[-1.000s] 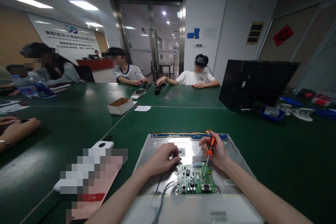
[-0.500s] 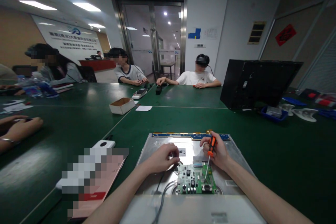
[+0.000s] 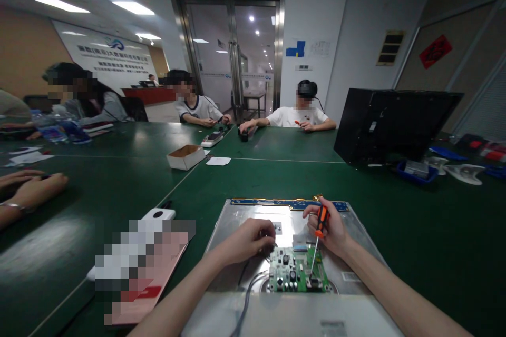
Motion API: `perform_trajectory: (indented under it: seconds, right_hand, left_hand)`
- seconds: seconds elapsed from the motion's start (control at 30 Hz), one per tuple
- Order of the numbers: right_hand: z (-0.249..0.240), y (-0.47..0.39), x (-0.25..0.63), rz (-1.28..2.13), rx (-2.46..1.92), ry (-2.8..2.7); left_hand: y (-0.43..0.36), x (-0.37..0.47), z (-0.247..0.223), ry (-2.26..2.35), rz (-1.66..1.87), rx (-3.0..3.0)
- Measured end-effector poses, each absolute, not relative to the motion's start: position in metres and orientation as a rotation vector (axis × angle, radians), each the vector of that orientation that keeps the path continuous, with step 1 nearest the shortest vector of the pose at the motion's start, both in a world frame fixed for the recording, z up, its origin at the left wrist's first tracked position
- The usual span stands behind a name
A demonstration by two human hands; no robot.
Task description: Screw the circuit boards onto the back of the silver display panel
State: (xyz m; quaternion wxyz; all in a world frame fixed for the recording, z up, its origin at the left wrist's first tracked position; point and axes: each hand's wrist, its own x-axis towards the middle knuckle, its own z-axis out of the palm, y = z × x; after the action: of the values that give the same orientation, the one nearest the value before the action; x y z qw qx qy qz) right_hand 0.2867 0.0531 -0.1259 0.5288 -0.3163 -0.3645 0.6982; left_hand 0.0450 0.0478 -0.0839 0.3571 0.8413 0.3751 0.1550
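Observation:
My right hand (image 3: 335, 229) is closed around a screwdriver (image 3: 322, 221) with an orange and black handle. The shaft slants down, its tip at the lower right part of a green circuit board (image 3: 298, 268), near a connector. Beside the board's upper left corner, my left hand (image 3: 249, 239) has its fingers curled together; whatever they pinch is hidden. The board lies on the silvery metal back of a flat display panel (image 3: 221, 234). Grey cables (image 3: 248, 300) run from the board's left side toward me. A narrow blue circuit strip (image 3: 269, 205) lines the panel's far edge.
To the left lie a white device (image 3: 160, 214) and a pink booklet (image 3: 169, 258), partly pixelated. Farther off are a small open box (image 3: 185, 160), a black monitor casing (image 3: 379, 126) and a blue tray (image 3: 415, 172). Other people sit around the green table (image 3: 276, 176).
The view has shifted slightly. My left hand's fingers have moved a little at the board's corner. The screwdriver tip sits slightly lower, closer to the connector.

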Motion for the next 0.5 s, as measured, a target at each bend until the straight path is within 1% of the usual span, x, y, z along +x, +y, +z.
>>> perform_trajectory:
  seconds: [0.17,0.3,0.5]
  right_hand:
    - [-0.125,0.053,0.287,1.664,-0.762,-0.872]
    - [-0.126,0.053,0.287,1.656,-0.763,-0.863]
    - [-0.127,0.053,0.287,1.654,-0.758,-0.851]
  left_hand:
    - [0.043,0.048,-0.088,0.951,0.473,2.179]
    - [0.043,0.044,-0.093,0.938,0.542,2.051]
    - [0.045,0.042,-0.093,0.933,0.460,1.905]
